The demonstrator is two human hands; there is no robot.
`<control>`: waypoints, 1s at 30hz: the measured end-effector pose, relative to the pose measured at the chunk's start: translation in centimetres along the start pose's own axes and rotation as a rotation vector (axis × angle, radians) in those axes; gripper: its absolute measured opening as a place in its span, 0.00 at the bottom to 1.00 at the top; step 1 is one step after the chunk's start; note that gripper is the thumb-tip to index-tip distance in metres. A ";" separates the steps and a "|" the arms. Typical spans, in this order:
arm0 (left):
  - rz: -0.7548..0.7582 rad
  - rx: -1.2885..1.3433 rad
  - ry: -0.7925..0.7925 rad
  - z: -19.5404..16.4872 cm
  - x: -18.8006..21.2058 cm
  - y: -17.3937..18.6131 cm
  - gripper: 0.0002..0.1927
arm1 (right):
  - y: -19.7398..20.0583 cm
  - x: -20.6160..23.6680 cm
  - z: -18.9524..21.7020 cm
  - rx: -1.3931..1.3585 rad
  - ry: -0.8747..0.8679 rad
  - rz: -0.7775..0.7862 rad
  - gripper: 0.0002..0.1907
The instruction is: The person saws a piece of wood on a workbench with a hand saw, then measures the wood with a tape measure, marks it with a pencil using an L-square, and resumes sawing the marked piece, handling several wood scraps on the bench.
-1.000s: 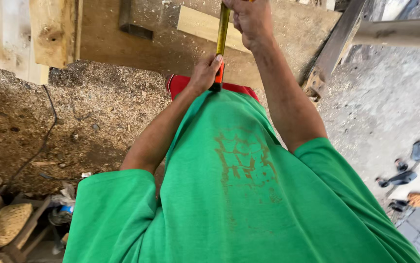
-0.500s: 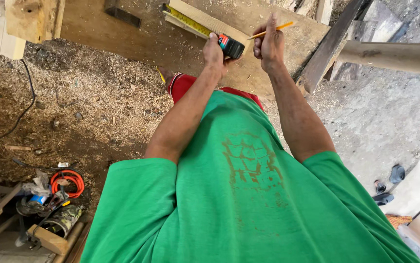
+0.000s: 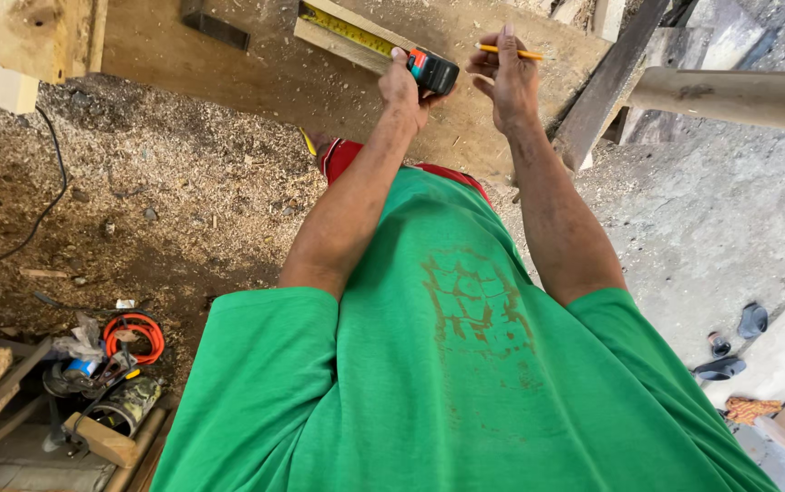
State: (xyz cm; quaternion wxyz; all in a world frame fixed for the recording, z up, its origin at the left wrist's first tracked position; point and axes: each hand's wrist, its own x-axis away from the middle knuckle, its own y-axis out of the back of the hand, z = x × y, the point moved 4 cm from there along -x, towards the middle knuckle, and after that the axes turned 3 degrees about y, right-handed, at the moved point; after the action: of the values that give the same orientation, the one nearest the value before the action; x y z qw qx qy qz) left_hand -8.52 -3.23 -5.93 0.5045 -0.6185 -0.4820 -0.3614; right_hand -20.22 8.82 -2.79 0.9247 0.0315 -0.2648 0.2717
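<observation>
Head view: left hand (image 3: 401, 87) fingers clench tape measure (image 3: 432, 70) on plank (image 3: 342, 36), right hand (image 3: 504, 82) fingers pinch pencil (image 3: 511, 52)

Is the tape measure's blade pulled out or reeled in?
Pulled out. The left hand holds the tape measure, and its yellow blade lies along the wooden strip.

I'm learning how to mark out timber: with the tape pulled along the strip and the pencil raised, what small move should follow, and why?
Probably lower the pencil tip to the wooden strip beside the tape blade. The left hand holds the tape measure with its yellow blade lying along the strip, while the right hand grips the pencil above the board, its tip clear of the wood.
</observation>
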 end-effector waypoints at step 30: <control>0.165 0.084 0.245 7.9 2.8 -4.2 0.35 | -0.4 -1.9 5.3 0.408 0.057 0.319 0.13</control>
State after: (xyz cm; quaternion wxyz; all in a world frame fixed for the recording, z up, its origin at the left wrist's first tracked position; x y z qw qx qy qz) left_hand -12.12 5.17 -3.94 0.6128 -0.5858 -0.3790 -0.3711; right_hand -23.90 6.48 0.80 0.8517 0.1674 -0.1802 0.4628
